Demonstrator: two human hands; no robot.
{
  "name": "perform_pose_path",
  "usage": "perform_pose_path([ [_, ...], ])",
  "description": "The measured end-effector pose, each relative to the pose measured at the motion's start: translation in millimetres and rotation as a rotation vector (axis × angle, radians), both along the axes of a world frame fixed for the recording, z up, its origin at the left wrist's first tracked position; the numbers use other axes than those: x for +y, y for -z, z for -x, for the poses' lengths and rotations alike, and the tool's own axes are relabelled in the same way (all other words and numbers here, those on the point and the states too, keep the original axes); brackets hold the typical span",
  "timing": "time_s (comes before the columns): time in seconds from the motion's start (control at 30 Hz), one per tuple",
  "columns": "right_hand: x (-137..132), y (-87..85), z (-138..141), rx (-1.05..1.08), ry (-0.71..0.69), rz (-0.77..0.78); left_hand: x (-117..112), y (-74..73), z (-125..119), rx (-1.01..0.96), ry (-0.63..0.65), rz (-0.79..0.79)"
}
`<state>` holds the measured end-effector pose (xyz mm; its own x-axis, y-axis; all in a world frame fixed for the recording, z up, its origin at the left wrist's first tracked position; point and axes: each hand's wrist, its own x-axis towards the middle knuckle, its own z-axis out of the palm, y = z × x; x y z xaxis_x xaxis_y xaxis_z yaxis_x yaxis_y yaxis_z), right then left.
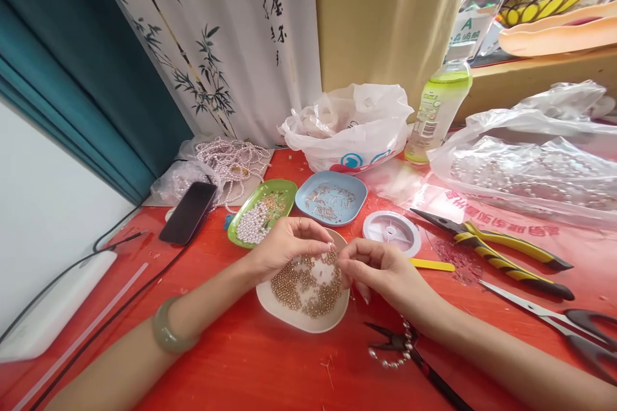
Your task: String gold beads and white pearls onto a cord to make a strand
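My left hand (295, 239), with a pale green bangle (174, 326) on its forearm, hovers over the far edge of a cream plate (277, 316). Its thumb and forefinger are pinched together on something tiny. Close by, my right hand (378, 264) is closed too, fingertips almost meeting the left ones; what they hold is too small to name. Loose gold beads (315, 295) lie in the plate beneath both hands. Below my right wrist, a loop of shiny beads (389, 361) lies across small dark-handled pliers (424, 363).
Behind stand a green dish (292, 189) of pearl and gold beads and a blue dish (354, 210) of metal pins. A thread spool (390, 231), yellow-black pliers (506, 250) and scissors (544, 314) lie right. A phone (187, 212), bead strands (231, 157) and a bottle (438, 109) stand farther out.
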<state>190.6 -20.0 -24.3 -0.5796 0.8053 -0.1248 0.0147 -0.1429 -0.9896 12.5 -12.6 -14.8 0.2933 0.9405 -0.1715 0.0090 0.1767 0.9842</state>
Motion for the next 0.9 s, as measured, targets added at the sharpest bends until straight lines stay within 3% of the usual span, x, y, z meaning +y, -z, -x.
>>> perform_pose_path([
  [0.5, 0.0, 0.5, 1.4, -0.027, 0.022, -0.009, -1.3, 1.5, -2.2, 0.049, 0.020, -0.004],
  [0.9, 0.0, 2.8, 2.1, -0.077, 0.016, -0.077, -6.6, -5.1, -4.5, 0.207, 0.061, -0.242],
])
